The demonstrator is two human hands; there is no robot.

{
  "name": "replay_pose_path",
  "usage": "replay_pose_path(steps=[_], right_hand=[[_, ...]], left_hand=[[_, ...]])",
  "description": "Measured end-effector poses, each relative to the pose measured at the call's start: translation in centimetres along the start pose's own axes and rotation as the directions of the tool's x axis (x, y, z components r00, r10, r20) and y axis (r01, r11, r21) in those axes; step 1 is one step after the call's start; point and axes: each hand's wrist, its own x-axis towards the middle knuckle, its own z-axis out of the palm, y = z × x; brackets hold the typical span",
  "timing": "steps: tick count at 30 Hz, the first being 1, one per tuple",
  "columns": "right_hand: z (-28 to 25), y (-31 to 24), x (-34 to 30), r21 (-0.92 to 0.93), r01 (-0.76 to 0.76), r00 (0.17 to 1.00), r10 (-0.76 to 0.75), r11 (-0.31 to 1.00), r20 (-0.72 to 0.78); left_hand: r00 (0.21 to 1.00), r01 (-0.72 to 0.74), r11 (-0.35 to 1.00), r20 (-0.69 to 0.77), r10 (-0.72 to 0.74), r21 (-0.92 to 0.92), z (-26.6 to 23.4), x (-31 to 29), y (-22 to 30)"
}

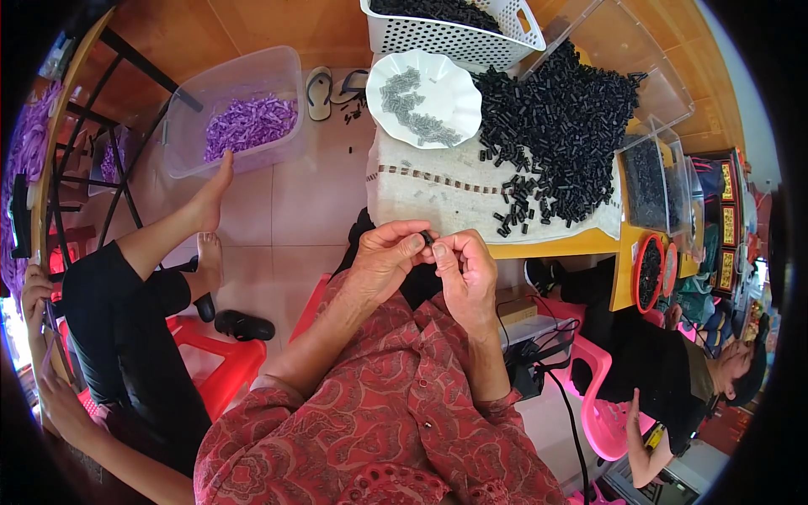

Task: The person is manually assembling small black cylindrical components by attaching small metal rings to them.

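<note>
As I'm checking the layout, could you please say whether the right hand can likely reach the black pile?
Probably yes: nothing visible stands between the right hand and the black pile, though that hand is busy at a small dark piece.

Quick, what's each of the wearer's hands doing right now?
Left hand: closed, pinching a small black piece.
Right hand: closed, fingertips on the same piece.

Fingertips [412, 244] mostly hide the small black piece [428, 239]; the top edge cuts off the white perforated basket [454, 40] of black parts [442, 12].
</note>
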Motion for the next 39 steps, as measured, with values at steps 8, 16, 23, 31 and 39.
replay_pose_path(steps=[8, 16, 23, 31, 39], right_hand=[[0.1, -0.1, 0.1, -0.02, -0.037, 0.999, 0.037, 0.999, -0.013], [0.1, -0.4, -0.1, 0.19, -0.182, 0.983, 0.184, 0.965, 0.008], [-0.1, -0.3, -0.5, 0.199, -0.15, 0.987, 0.158, 0.968, -0.023], [-0.6, 0.9, -1.1, 0.145, -0.082, 0.992, 0.095, 0.986, -0.084], [-4.2, 3.5, -0.1, -0.386, 0.011, 0.918, -0.162, 0.923, -0.363]], left_hand=[[1.0, -0.007, 0.999, -0.019, 0.007, 0.042, -0.3, 0.1, -0.3], [0.997, 0.076, 0.991, -0.011, -0.078, -0.109, -0.1, 0.0, -0.4], [0.984, 0.156, 0.965, -0.05, -0.171, -0.212, 0.0, 0.1, -0.4], [0.982, 0.155, 0.974, -0.083, -0.17, -0.164, -0.4, 0.2, -0.1], [0.978, 0.169, 0.981, -0.104, -0.179, -0.098, 0.3, 0.1, -0.1]])
